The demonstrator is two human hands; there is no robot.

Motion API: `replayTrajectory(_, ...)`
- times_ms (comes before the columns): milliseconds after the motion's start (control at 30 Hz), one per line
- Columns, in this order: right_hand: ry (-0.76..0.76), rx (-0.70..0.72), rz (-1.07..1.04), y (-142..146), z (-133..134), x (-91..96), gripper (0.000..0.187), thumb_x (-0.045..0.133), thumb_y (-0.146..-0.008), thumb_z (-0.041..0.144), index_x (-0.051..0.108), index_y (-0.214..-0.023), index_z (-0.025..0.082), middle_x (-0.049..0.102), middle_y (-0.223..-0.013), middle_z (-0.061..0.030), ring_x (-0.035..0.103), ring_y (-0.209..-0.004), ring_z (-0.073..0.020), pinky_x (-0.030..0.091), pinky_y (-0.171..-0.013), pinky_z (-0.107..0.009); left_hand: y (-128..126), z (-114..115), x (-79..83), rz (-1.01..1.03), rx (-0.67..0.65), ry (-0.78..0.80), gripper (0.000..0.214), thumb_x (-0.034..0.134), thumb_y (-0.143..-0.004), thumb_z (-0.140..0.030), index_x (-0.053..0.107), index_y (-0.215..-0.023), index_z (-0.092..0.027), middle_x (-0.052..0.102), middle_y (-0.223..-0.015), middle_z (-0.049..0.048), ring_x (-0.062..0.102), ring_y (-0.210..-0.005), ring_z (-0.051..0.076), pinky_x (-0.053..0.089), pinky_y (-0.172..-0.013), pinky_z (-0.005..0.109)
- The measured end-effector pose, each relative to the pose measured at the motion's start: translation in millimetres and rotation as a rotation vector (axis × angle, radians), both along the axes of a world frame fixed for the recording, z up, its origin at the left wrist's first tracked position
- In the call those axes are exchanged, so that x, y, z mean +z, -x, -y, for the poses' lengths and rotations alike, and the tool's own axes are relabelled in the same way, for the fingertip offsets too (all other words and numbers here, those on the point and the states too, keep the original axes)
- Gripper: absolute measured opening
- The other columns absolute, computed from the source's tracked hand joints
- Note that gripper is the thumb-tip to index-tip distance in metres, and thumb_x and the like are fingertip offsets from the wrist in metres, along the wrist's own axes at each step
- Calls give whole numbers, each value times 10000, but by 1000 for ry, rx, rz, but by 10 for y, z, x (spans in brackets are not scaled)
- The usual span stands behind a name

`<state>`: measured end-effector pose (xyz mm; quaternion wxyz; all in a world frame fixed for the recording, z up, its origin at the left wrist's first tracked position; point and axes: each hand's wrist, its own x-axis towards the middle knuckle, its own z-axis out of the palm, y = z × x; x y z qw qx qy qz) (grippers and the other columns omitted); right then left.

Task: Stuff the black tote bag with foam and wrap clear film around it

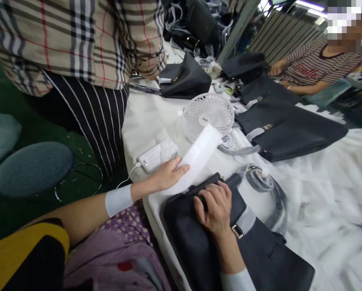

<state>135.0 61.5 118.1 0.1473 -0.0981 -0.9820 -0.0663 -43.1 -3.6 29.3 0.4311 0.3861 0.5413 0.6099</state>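
handbag work at a cloth-covered table (144, 117), seen from the head camera: the person's left hand (168, 174) closes fingers and thumb around the lower end of a white padding strip (199, 155), which slants up toward a small white fan (207, 113). the right hand (214, 207), fingers curled tight, bears on the top edge of a dark handbag (193, 242) lying flat at the table's near edge. the strip looks light, soft and easily creased, best held near its end. the bag looks supple, smooth and heavier, best taken at its stiffer top edge. a power bank (153, 157) lies just beside the left hand, and more dark bags (286, 129) lie beyond.
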Motion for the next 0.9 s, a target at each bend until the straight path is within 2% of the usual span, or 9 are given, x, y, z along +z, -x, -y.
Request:
replayTrajectory(67,-60,73,-114,-58,39,34,119,553,-857,231,549,-743,199,545,-643,2,550,-703,-164,427,-836,-391,-47,-22,53,-26,-14,-41,228,446,-934,-418,450,-911,-192,499,-766,-23,487,-701,129,407,-647,249)
replayTrajectory(133,-103,117,-147,-103,67,69,133,533,-848,220,526,-716,204,507,-595,14,522,-648,-152,419,-759,-363,-107,-25,111,-5,-64,-128,246,466,-925,-439,390,-895,-207,420,-704,-53,418,-632,107,345,-578,233)
replayTrajectory(233,-120,119,-150,-126,76,90,158,505,-858,235,514,-702,208,489,-575,13,513,-621,-152,409,-723,-357,-184,-15,168,8,-136,-209,301,509,-906,-471,348,-881,-217,366,-651,-81,362,-578,90,282,-541,228)
replayTrajectory(333,-117,119,-159,-120,64,83,174,509,-857,248,503,-687,209,477,-567,16,512,-602,-153,408,-711,-354,-212,-15,179,-87,-115,-188,309,512,-908,-480,356,-867,-216,364,-626,-89,381,-565,91,263,-547,233)
replayTrajectory(400,-115,118,-170,-116,56,75,169,513,-854,245,504,-689,208,476,-567,16,513,-599,-155,408,-707,-354,-206,-25,177,-178,-128,-165,294,505,-916,-477,383,-877,-212,378,-618,-87,412,-566,100,263,-549,238)
replayTrajectory(533,-116,103,-188,-113,56,57,142,540,-829,204,504,-691,209,474,-569,20,499,-592,-150,401,-700,-348,-213,-40,205,-371,-253,-78,271,488,-936,-464,460,-868,-204,417,-590,-71,477,-565,120,283,-543,244)
replayTrajectory(733,-144,17,-212,-119,74,28,221,533,-817,147,452,-620,208,411,-537,33,448,-568,-141,354,-676,-339,-393,-4,260,-646,-358,13,335,341,-992,-428,556,-899,-189,639,-737,35,631,-700,193,374,-590,261)
replayTrajectory(900,-191,-24,-221,-141,80,6,261,546,-803,141,416,-587,209,364,-528,38,398,-552,-139,316,-637,-335,-448,-40,246,-769,-428,41,421,292,-989,-434,622,-889,-194,680,-750,80,655,-666,236,427,-579,290)
